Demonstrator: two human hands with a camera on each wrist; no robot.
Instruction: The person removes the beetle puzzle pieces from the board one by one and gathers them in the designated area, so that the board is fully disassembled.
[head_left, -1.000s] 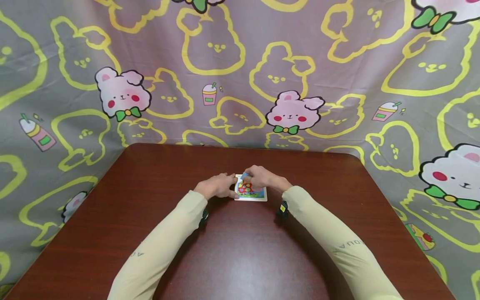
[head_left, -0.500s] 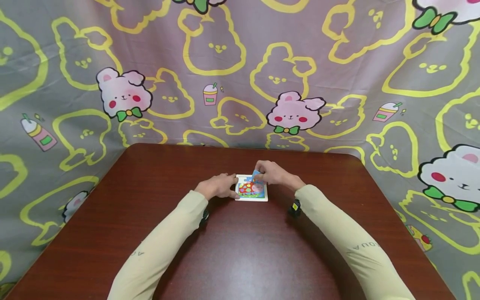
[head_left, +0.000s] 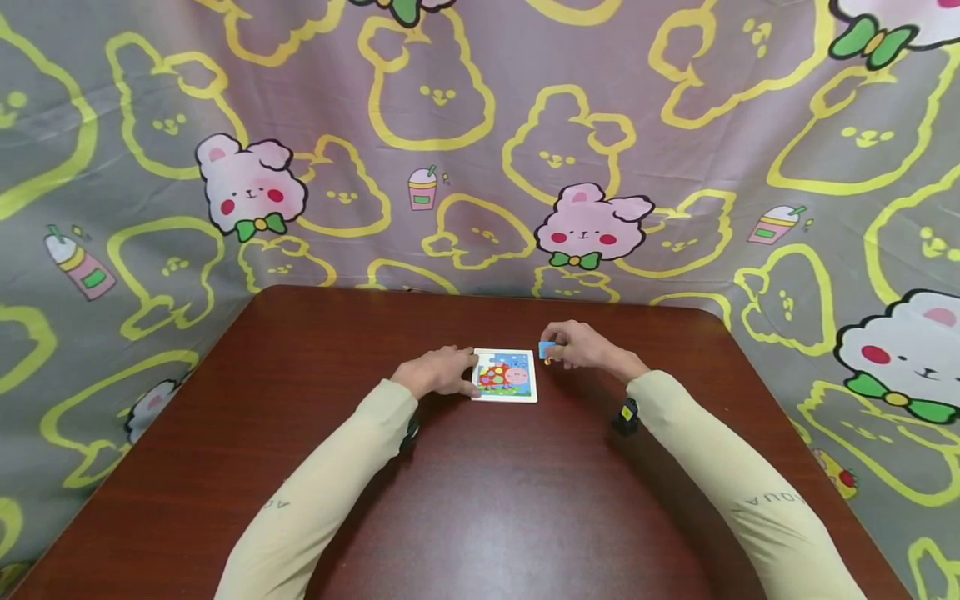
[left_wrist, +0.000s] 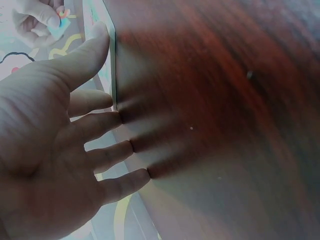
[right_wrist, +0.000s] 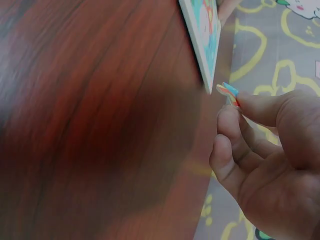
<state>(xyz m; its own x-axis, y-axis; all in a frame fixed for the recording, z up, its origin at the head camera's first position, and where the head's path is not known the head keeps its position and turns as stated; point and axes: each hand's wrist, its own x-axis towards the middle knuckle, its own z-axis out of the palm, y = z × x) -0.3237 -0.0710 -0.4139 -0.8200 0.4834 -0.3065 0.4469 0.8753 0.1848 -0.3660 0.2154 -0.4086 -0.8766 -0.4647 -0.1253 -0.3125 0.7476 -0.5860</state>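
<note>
A jigsaw puzzle [head_left: 504, 380] with a red spotted ladybug picture lies flat on the table in a white frame. A pale gap shows at its upper left. My left hand [head_left: 438, 372] rests against the frame's left side, its thumb on the near left corner and its fingers extended. In the left wrist view that hand [left_wrist: 55, 130] shows spread, fairly straight fingers touching the tabletop. To the right of the frame, apart from it, my right hand [head_left: 583, 345] pinches a blue puzzle piece [head_left: 546, 350]. The right wrist view shows the piece [right_wrist: 230, 94] between thumb and fingertips, with some orange on it.
The dark reddish-brown table [head_left: 480, 500] extends around the puzzle on every side. Behind it hangs a grey curtain [head_left: 465, 125] printed with yellow outlines and pink bear faces. A dark wrist device [head_left: 626, 415] sits below the right sleeve.
My right hand has lifted the blue piece from over the puzzle and carried it right, past the frame's edge. The ladybug picture is now uncovered. My left hand has stayed in place.
</note>
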